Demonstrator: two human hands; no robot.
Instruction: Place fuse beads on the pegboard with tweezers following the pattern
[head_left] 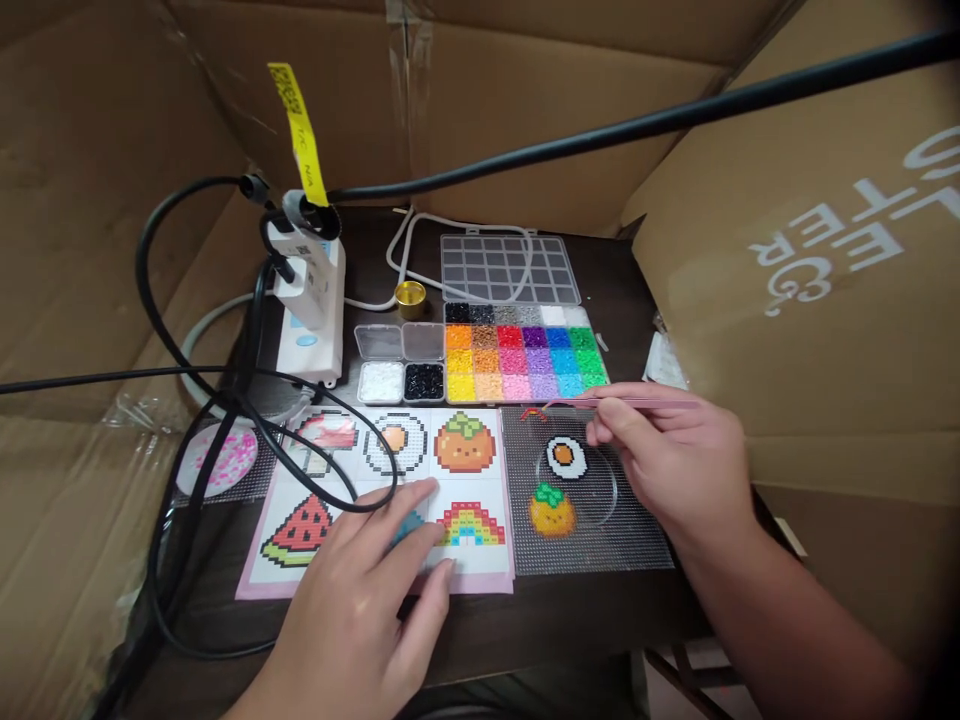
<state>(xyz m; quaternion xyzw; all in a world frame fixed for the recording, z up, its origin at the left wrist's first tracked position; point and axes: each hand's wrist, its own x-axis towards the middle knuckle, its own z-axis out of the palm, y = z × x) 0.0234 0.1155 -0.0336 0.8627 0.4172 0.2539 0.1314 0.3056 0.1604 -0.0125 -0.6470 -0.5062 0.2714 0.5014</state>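
Pink tweezers [649, 403] are held in my right hand [667, 460], their tips over the top left of a dark mesh pegboard [637, 545]. Near the tips lies a small red and yellow bead arc [534, 413]. Below it on the board are a bead fried egg [567, 457] and an orange bead persimmon [552, 512]. My left hand [375, 580] rests with fingers apart on the pattern sheet [472, 572], beside the printed rainbow [471, 524], and holds nothing.
Behind the board sits a multicolour bead box [523, 355] with its clear lid [510, 268] open. Two small boxes hold white beads [382, 382] and black beads [424, 381]. Black cables [161, 540] loop over the left side, near a power strip [311, 350]. Cardboard walls [510, 120] surround the table.
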